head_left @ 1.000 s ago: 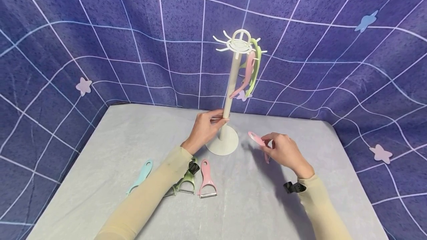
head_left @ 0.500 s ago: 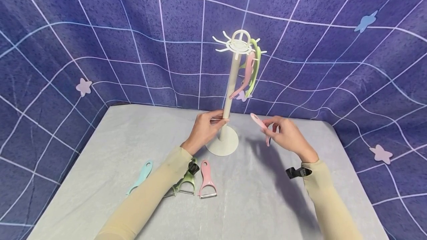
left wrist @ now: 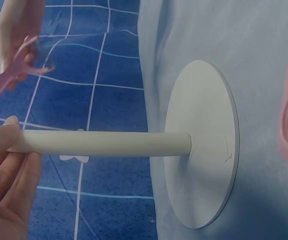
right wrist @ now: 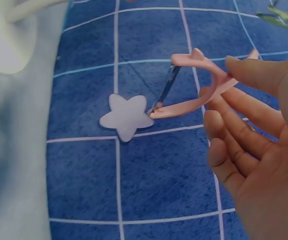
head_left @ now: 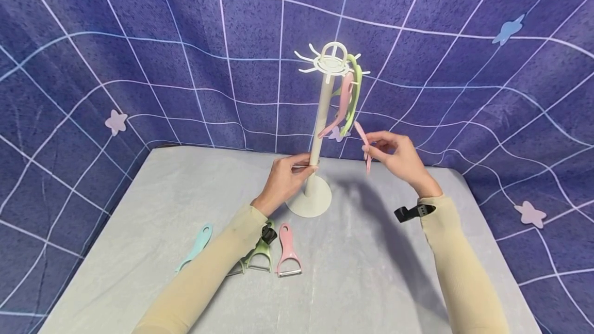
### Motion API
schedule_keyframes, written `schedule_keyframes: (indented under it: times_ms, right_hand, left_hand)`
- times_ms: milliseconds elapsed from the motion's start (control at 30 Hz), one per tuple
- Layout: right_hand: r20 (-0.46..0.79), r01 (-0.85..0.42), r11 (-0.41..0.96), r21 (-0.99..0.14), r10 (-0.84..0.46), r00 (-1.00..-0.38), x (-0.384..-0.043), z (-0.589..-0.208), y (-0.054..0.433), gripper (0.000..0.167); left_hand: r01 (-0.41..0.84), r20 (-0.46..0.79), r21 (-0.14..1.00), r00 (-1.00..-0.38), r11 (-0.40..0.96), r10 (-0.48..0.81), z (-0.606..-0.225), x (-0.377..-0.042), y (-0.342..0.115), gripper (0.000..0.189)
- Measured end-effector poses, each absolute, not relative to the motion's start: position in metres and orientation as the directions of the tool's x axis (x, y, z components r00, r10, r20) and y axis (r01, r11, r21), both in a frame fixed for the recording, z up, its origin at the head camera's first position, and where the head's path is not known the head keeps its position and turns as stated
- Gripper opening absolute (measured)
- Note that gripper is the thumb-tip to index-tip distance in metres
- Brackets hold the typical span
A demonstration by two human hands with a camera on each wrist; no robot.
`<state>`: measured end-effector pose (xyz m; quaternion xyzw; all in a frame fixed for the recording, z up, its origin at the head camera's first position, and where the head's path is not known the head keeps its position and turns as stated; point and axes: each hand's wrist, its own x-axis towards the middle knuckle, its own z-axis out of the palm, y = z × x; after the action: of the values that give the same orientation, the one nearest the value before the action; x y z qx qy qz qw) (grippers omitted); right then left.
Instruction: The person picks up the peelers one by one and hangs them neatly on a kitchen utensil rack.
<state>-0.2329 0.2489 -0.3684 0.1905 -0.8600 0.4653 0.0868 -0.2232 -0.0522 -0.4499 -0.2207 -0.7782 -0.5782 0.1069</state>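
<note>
My left hand (head_left: 283,182) grips the pole of a white hook stand (head_left: 320,122) with thumb and fingers, a little above its round base (left wrist: 199,145). To the right of the stand, my right hand (head_left: 396,159) pinches a pink peeler (right wrist: 189,105) near its neck, raised above the table with the handle end up. On the stand's right-hand hooks hang a pink peeler (head_left: 344,99) and a green peeler (head_left: 356,97). Another pink peeler (head_left: 286,249) lies on the table. Beside it are a green peeler (head_left: 261,254), partly under my left wrist, and a light blue peeler (head_left: 200,244).
A grey cloth covers the table (head_left: 352,282). Behind it hangs a blue curtain (head_left: 223,81) with a grid and stars. The stand's left hooks (head_left: 304,56) carry nothing. One more peeler's blade end (head_left: 237,268) shows from under the left sleeve.
My right hand has risen with the pink peeler, from low over the table to just below the hanging peelers. The left hand keeps its grip on the pole.
</note>
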Motion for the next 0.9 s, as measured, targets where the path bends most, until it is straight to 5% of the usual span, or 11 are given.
schedule_keyframes:
  times_ms: [500, 900]
  right_hand:
    - [0.36, -0.394, 0.072, -0.916, -0.282, -0.889, -0.276, -0.328, 0.238, 0.026]
    - [0.404, -0.414, -0.033, -0.909, -0.304, -0.863, -0.299, -0.3, 0.221, 0.022]
  left_hand:
    - [0.477, 0.432, 0.851, -0.874, 0.221, 0.223, -0.45, -0.224, -0.053, 0.028]
    - [0.468, 0.425, 0.856, -0.879, 0.219, 0.218, -0.452, -0.224, -0.053, 0.027]
